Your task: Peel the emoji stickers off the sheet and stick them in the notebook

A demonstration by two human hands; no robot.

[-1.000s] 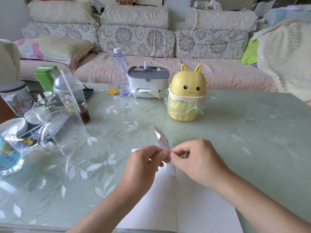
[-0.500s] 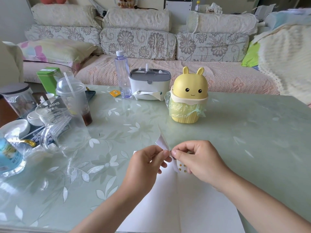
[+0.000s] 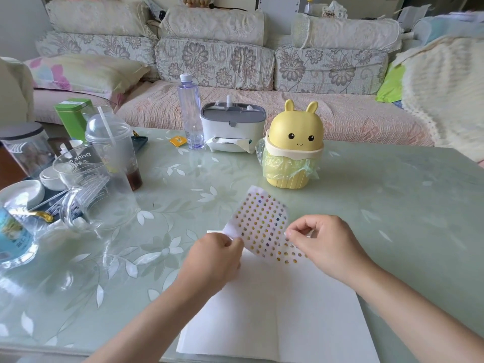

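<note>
**A:** How far along is the job?

**B:** It's only starting, I'd judge. The pale green, glossy glass-topped table (image 3: 392, 205) with its white leaf pattern carries the open white paper notebook (image 3: 288, 310) near its front edge. Both plain pages lie flat and matte, and they look almost wholly bare.

**A:** And the sheet?

**B:** The thin, white, round-cornered sticker sheet (image 3: 262, 218) is held up over the notebook's far edge. It curls a little, and its rows look nearly full, so most of the peeling and sticking is left.

**A:** What are the hands doing?

**B:** The left hand (image 3: 212, 258) pinches the sheet's lower left corner, with its fingers curled in. The right hand (image 3: 324, 242) pinches thumb to forefinger at the sheet's right edge.

**A:** Is anything stuck down yet?

**B:** Some tiny round yellow emoji stickers (image 3: 286, 258) show just under the right hand. I cannot tell whether they sit on the page or on a clear layer lifting off the sheet.
</note>
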